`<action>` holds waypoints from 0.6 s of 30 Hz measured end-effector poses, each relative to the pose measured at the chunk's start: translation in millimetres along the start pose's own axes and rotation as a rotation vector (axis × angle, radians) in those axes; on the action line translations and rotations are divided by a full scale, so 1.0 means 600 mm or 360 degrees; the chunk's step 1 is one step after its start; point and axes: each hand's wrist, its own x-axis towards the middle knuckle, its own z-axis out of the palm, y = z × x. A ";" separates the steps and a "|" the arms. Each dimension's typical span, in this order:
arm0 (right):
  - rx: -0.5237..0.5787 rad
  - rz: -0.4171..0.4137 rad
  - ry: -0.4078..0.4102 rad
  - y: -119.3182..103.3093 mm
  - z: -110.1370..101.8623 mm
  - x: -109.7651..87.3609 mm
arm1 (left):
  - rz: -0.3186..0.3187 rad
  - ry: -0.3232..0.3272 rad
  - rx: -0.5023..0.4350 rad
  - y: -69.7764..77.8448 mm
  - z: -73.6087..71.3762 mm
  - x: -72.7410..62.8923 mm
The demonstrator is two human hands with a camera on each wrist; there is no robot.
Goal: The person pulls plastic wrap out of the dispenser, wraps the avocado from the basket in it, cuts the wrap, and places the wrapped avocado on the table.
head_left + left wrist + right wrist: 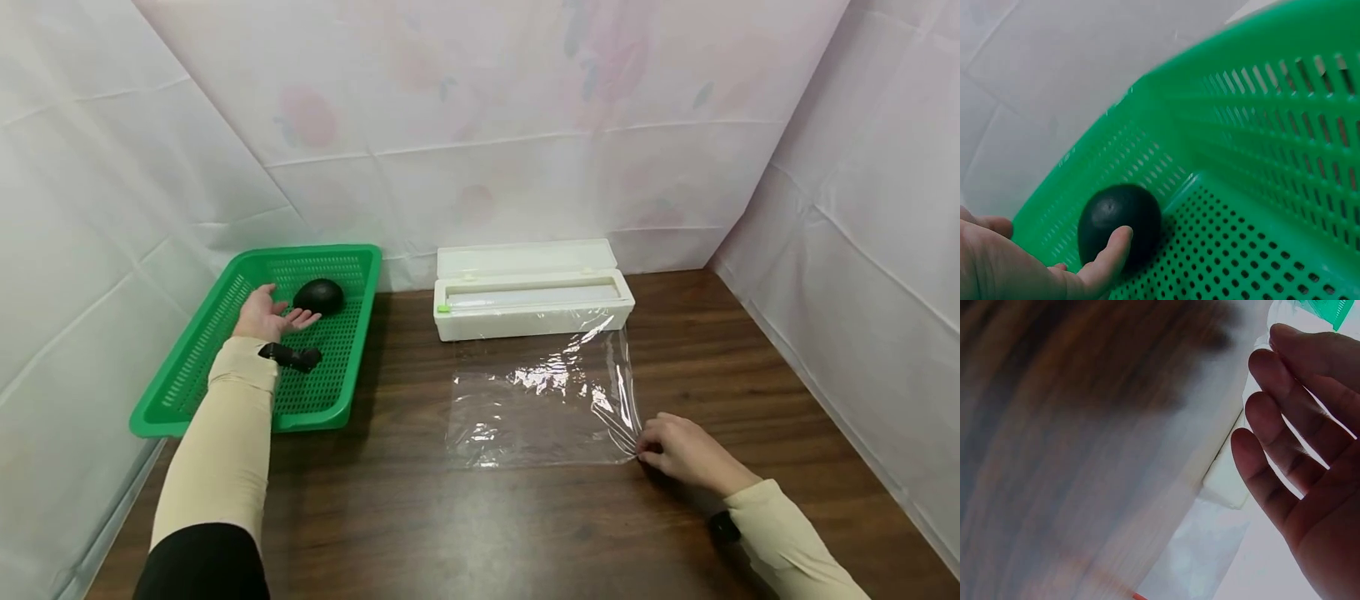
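A green perforated basket (pixel 365 333) holds a smooth, blackish oval thing (pixel 319 297) that looks like an avocado. Over the basket, my left hand (pixel 273 318) is palm up with its fingers spread, right beside that dark oval. In the left wrist view the thumb or a finger (pixel 1110 256) overlaps the dark oval (pixel 1124 215). My right hand (pixel 686 450) pinches the near right corner of a clear sheet of cling film (pixel 540 417), and creases run to the fingertips. The film comes out of a white dispenser box (pixel 532 321) with its lid up. In the right wrist view the pinched corner is hidden.
The dark wooden table (pixel 420 533) carries everything. A green slider (pixel 444 308) sits at the left end of the dispenser's front edge. White patterned cloth (pixel 480 167) hangs behind and on both sides. The basket stands against the left cloth.
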 end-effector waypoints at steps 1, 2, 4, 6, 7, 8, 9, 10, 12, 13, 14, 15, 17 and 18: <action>0.0002 0.0003 -0.0004 -0.001 0.000 0.000 | -0.0003 0.0015 -0.0001 0.001 0.000 0.002; 0.0002 0.0007 -0.0008 -0.002 0.000 -0.001 | -0.0003 0.0035 0.0005 0.002 0.000 0.004; -0.0001 0.0006 -0.0018 -0.004 -0.001 -0.001 | -0.0013 0.0060 -0.0012 0.004 0.001 0.007; -0.0005 0.0007 -0.0025 -0.006 -0.001 -0.001 | -0.0025 0.0068 -0.0026 0.006 0.000 0.012; -0.0003 0.0009 -0.0031 -0.007 -0.002 0.000 | -0.0028 0.0063 -0.0028 0.008 -0.001 0.014; -0.0004 0.0012 -0.0033 -0.007 -0.002 0.001 | -0.0033 0.0057 -0.0035 0.009 -0.002 0.015; -0.0005 0.0012 -0.0037 -0.008 -0.002 0.001 | -0.0036 0.0051 -0.0045 0.010 -0.003 0.016; -0.0002 0.0017 -0.0041 -0.009 -0.003 0.002 | -0.0035 0.0049 -0.0048 0.011 -0.004 0.017; 0.0002 0.0020 -0.0050 -0.010 -0.003 0.002 | -0.0028 0.0065 -0.0066 0.014 -0.008 0.020; 0.0005 0.0020 -0.0056 -0.011 -0.003 0.003 | -0.0027 0.0077 -0.0068 0.016 -0.011 0.021; 0.0004 0.0022 -0.0061 -0.012 -0.003 0.003 | -0.0023 0.0096 -0.0067 0.018 -0.013 0.022; 0.0004 0.0024 -0.0066 -0.013 -0.003 0.003 | -0.0024 0.0111 -0.0069 0.019 -0.016 0.023; 0.0003 0.0031 -0.0074 -0.014 -0.004 0.003 | -0.0029 0.0136 -0.0089 0.024 -0.020 0.025; 0.0001 0.0035 -0.0077 -0.014 -0.003 0.004 | -0.0036 0.0144 -0.0102 0.027 -0.022 0.026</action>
